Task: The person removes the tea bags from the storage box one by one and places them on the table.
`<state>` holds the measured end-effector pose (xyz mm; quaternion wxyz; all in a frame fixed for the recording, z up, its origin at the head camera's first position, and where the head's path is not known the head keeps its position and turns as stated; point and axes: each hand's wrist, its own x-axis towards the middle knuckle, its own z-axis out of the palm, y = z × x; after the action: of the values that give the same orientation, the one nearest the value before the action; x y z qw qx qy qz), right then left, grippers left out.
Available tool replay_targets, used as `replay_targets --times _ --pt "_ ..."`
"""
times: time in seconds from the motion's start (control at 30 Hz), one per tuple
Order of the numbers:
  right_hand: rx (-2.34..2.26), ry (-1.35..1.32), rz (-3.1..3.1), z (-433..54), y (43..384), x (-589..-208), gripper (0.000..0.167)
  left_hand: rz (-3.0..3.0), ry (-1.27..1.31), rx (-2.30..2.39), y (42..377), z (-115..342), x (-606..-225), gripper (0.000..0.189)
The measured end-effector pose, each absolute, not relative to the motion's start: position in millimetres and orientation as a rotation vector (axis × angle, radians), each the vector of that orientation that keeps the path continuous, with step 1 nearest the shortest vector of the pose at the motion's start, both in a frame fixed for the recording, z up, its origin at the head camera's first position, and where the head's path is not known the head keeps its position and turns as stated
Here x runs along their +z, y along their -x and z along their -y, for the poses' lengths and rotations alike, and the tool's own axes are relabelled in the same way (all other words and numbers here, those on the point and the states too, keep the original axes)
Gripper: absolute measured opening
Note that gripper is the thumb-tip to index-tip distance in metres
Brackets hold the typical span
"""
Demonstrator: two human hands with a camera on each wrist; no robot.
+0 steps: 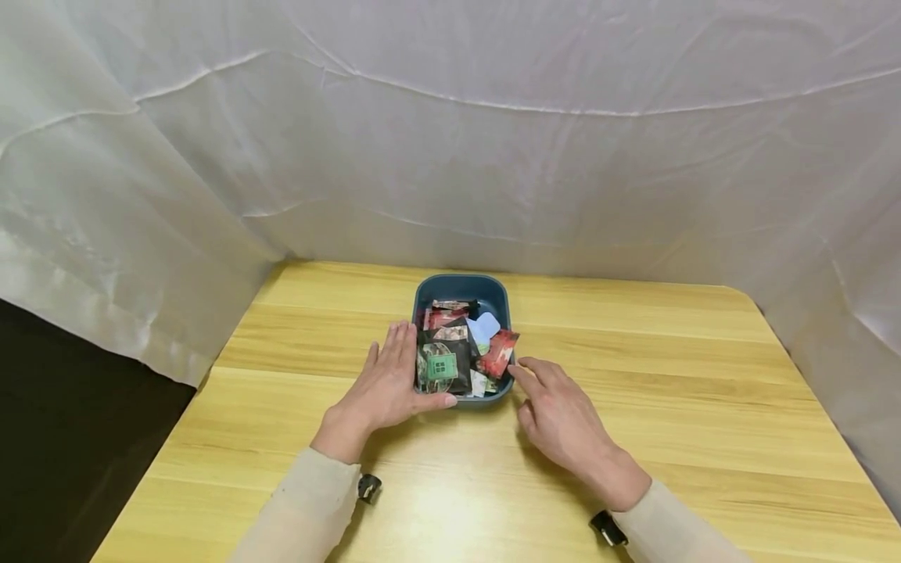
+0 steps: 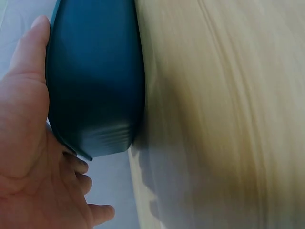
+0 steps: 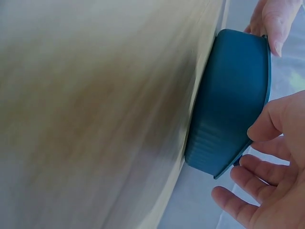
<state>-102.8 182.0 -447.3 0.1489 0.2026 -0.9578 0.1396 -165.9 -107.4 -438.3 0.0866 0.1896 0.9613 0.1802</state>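
Note:
A dark blue plastic bin stands on the table, filled with small packets. My left hand lies along its left side with straight fingers, the thumb at the front rim. On the right side, my right hand touches the rim with its fingertips, the other fingers loosely bent. Inside, a black packet with a green label lies at the front left. A red packet leans over the right rim beside a pale blue piece. The right wrist view shows the bin's ribbed outer wall near the thumb.
The light wood table extends to both sides of the bin. Pale cloth hangs behind it and at the sides. A dark area lies past the table's left edge. Each wrist has a black device, such as the left one.

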Motion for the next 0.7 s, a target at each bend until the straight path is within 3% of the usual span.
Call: replay_targets --times 0.5,0.7 --pt "0.427 -0.558 2.757 -185.2 102.4 -446.4 0.049 -2.854 -0.579 0.495 165.2 106.0 -439.3 0.142" --pt "0.417 -0.655 2.647 -173.2 115.3 -429.7 0.043 -2.853 -0.578 0.496 164.9 107.0 -438.0 0.14"
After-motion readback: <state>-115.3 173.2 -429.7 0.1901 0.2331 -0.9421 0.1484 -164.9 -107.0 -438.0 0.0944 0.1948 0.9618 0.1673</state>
